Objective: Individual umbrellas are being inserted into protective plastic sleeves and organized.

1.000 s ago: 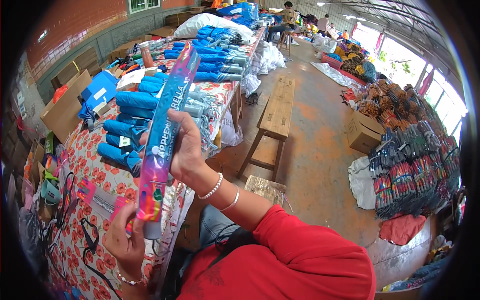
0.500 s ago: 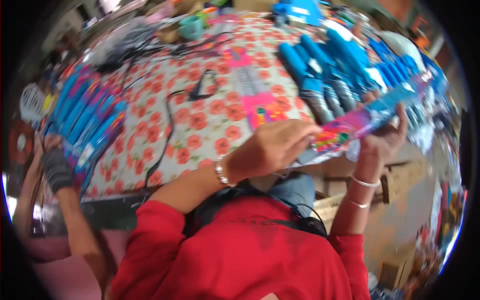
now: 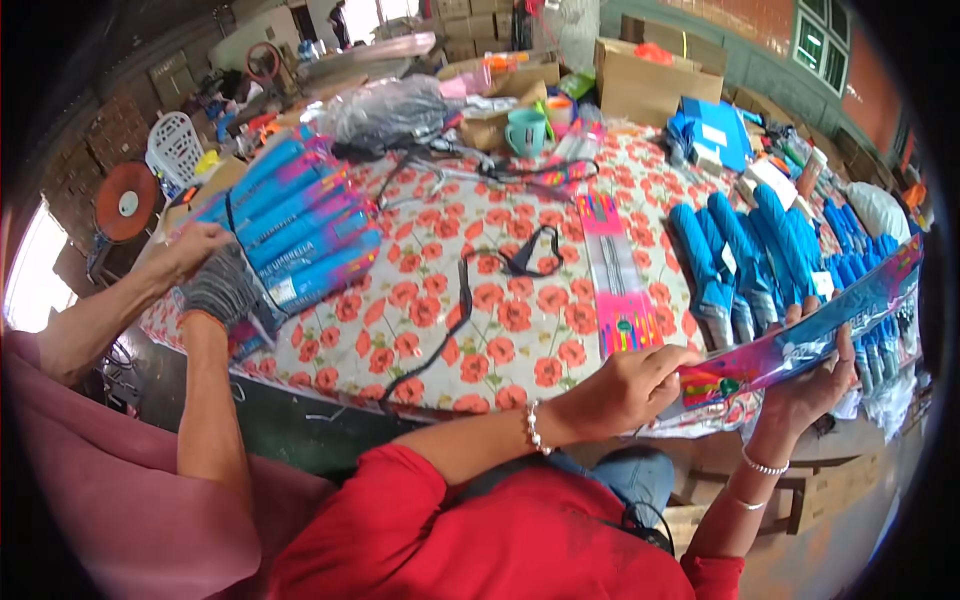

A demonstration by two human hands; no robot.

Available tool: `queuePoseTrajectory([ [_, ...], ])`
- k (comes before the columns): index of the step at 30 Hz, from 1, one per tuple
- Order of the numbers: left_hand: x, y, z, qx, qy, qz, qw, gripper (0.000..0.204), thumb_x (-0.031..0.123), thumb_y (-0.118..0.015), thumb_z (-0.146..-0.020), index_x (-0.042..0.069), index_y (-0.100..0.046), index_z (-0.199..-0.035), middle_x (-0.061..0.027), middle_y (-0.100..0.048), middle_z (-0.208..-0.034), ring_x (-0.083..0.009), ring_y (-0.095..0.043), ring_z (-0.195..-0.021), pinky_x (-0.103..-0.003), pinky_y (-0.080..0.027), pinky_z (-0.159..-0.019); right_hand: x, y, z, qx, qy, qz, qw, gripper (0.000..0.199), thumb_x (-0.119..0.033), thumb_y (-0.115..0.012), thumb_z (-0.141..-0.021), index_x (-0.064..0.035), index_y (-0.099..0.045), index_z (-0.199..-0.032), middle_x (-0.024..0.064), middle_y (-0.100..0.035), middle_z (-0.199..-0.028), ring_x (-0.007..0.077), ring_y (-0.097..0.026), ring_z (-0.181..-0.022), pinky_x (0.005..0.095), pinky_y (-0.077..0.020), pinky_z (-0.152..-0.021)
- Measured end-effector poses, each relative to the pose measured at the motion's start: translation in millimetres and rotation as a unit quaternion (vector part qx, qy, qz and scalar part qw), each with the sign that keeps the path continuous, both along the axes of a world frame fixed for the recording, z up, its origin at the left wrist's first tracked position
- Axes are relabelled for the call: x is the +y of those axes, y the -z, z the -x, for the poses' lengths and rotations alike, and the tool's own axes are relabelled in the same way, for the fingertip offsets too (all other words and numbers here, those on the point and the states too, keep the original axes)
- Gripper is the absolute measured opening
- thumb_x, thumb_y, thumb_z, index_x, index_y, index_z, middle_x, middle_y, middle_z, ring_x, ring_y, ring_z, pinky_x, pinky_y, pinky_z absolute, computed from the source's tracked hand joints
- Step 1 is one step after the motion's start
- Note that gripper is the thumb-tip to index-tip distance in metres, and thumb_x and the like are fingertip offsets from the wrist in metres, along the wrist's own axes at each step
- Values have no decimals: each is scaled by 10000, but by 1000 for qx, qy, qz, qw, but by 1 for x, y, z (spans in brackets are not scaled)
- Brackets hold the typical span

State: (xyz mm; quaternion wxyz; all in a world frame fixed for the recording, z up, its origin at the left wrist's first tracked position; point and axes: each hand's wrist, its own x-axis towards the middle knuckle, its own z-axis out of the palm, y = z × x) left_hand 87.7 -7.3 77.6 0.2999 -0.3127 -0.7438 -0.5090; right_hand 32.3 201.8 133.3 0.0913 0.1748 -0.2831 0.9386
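My left hand (image 3: 628,393) pinches the near-left end of a long plastic sleeve with a packed umbrella (image 3: 795,350), blue in the middle and pink at the ends. Beneath its far part, my right hand (image 3: 806,388) supports the packet with fingers curled round it. Both hands are at the table's front right edge. Just beyond my left hand lies a flat printed plastic sleeve (image 3: 620,265). Blue folded umbrellas (image 3: 745,250) with clear plastic over their lower ends lie past my right hand.
On the left, a co-worker's gloved hand (image 3: 222,285) and bare hand are at a strapped bundle of packed umbrellas (image 3: 310,235). Black straps (image 3: 465,300) lie on the flowered tablecloth (image 3: 510,345). Farther back are a green mug (image 3: 526,132) and a cardboard box (image 3: 650,85).
The view has swung left and up, showing more of the room. My hands keep their hold on the packet. The co-worker's hands remain at the bundle.
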Motion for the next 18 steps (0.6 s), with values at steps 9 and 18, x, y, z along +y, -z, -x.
queuePoseTrajectory([
  [9, -66, 19, 2, -168, -77, 214, 959, 165, 36, -609, -794, 26, -664, -949, -116, -655, -857, -182, -640, -709, -277, -500, -598, -58, -15, -3, 95, 18, -81, 992, 562, -169, -569, -773, -14, -345, -1264, 115, -484, -955, 203, -498, -727, 310, -491, -623],
  [18, -91, -148, 26, 55, 222, -218, 949, 926, 262, -832, -627, -5, -282, -1322, -140, -545, -1104, -198, -550, -1020, -310, -479, -805, -150, 13, -15, 147, -22, -356, 922, 721, -179, -605, -595, -15, -367, -1255, 63, -500, -1056, 158, -499, -942, 283, -416, -841],
])
